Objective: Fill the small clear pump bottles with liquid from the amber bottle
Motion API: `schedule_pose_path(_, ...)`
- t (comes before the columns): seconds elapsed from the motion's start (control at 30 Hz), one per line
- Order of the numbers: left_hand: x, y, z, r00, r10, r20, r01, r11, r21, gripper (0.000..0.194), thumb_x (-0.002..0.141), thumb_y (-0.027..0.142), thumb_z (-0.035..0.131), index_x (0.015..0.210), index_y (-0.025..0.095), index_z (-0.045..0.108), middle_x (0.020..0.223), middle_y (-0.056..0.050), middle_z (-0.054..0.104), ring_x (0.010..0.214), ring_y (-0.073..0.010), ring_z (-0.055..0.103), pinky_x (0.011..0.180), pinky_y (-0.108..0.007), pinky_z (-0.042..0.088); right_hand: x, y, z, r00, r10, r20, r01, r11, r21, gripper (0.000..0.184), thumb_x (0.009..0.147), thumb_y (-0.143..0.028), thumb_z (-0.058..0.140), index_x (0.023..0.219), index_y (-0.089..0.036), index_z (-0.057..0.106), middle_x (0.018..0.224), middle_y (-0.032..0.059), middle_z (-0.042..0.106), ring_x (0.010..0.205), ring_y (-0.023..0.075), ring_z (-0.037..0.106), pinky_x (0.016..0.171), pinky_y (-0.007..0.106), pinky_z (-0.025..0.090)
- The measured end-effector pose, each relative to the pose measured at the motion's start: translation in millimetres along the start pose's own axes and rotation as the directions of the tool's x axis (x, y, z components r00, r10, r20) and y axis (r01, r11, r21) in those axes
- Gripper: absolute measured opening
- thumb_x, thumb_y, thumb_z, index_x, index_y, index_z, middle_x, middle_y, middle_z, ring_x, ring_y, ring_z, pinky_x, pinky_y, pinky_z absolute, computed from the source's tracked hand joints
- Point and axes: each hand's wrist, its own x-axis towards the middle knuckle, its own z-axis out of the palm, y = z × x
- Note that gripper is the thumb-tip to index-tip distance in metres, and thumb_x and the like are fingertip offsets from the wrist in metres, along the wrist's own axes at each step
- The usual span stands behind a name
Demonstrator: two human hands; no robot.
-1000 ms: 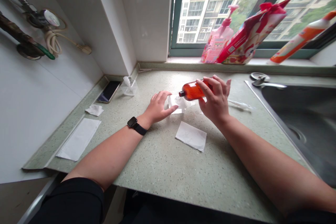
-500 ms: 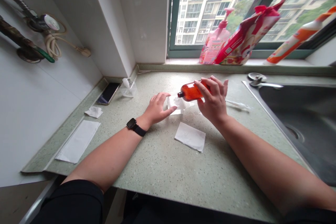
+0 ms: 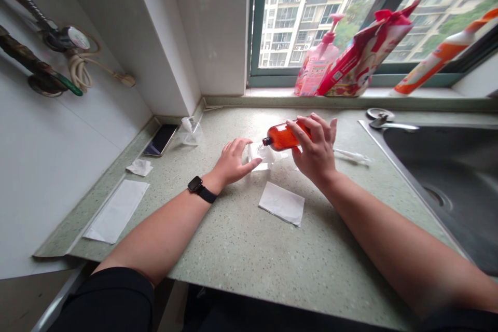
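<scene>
My right hand (image 3: 316, 154) is wrapped round a translucent orange-red bottle (image 3: 280, 137), which lies tilted almost on its side, its dark threaded neck uncapped and pointing left. Directly below the neck, a clear square container (image 3: 266, 160) stands on the counter with what looks like clear liquid at its top. My left hand (image 3: 232, 162) holds that container from the left, thumb in front and fingers behind. A folded white paper towel (image 3: 282, 203) lies just in front. Right of the bottle rests a slim clear syringe-like piece (image 3: 353, 156), partly hidden by my right hand.
A phone (image 3: 161, 140), a small clear container (image 3: 190, 132), a crumpled tissue (image 3: 140, 167) and a long folded paper towel (image 3: 116, 211) lie along the left wall. The sink (image 3: 412, 166) is at the right. A pink pump bottle (image 3: 317, 67) and a red pouch (image 3: 361, 62) stand at the window.
</scene>
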Motion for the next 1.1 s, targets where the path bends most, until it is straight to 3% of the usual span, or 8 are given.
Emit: schedule_pose_path(1.1,0.0,1.3,-0.7,1.000,-0.002,0.013,0.002,1.000,-0.016,0.065,0.105,0.073,0.055,0.149,0.026,0.053,0.149,-0.014,0.063,0.139,-0.0375,0.060,0.119,-0.064,0.048,1.2,-0.7,-0.4,1.000,0.011,0.018,-0.011,1.000,-0.012,0.102,0.087,-0.005,0.065,0.171,-0.051,0.028,0.151,0.0064,0.059,0.155,0.0413,0.046,0.132,0.081,0.019)
